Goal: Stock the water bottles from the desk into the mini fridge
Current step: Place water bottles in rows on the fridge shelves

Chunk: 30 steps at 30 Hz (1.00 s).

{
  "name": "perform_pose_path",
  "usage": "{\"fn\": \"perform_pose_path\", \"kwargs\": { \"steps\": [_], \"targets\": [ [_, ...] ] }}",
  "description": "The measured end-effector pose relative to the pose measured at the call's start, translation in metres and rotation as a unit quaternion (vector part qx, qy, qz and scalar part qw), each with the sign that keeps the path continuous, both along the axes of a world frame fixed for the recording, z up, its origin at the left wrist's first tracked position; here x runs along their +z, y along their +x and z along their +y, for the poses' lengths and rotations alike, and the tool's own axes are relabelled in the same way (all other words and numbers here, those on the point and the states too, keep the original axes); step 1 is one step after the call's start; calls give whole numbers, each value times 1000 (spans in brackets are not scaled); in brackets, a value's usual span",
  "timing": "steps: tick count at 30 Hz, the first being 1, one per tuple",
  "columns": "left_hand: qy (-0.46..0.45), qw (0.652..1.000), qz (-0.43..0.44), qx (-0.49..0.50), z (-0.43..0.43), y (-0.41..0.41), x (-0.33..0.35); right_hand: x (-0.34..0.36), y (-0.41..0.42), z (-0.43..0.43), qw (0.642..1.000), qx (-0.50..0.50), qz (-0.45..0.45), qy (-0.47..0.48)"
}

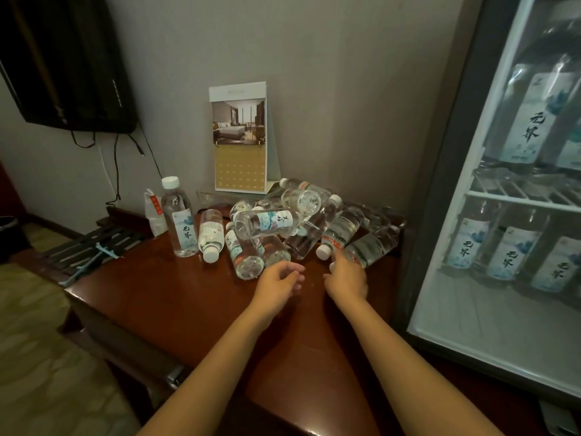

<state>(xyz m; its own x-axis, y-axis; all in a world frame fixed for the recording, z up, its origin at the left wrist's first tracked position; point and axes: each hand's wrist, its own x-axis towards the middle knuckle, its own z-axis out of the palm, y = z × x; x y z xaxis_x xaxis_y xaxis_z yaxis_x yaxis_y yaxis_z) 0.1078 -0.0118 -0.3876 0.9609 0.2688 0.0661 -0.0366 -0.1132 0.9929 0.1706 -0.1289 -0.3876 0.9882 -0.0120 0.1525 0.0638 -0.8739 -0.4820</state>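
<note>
1. The bottles (283, 221) are small, clear plastic and look full, so each should feel moderately heavy for its size. The walls are thin and will likely dent a little under a hard squeeze.
2. The plastic is smooth and the bodies are round. A loose one will probably roll or slip, so a wrap round the labelled middle is the safest hold. The neck under the cap suits a quick lift.
3. Most lie heaped on their sides at the far right of the table (188, 294), against the wall and just left of the fridge (440, 215). Pulling one from low in the heap may set the upper ones rolling, so it seems wiser to take from the near edge or the top.
4. One upright bottle (179, 215) stands apart at the left of the heap and would be the easiest to lift.
5. Looks: white screw caps, clear water and pale labels with blue-green wash and dark brush lettering. A few at the right, such as the red-label bottle (341, 231), carry a different wrap.
6. The left grip (279, 276) hovers over the table near the heap, its fingers loosely curled on nothing.
7. The right grip (347, 278) reaches the cap end of the nearest bottle (369, 248). Its fingers are hidden, so I cannot tell whether it holds.
8. More bottles stand on the fridge shelves.
</note>
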Motion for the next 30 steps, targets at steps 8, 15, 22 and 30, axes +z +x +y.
{"fn": "perform_pose_path", "kwargs": {
  "steps": [8,15,22,30],
  "targets": [
    [40,999,-7,-8,-8,-17,6,15,-51,-17,988,12,-155,-2],
    [162,982,-36,-90,-9,-38,27,74,-88,-33,964,44,-246,93],
    [148,935,36,-320,-16,-66,33,85,-112,-43,956,119,-201,177],
    [60,963,9,-264,-37,-81,14,69,-131,-81,942,183,-108,261]
  ]
}}
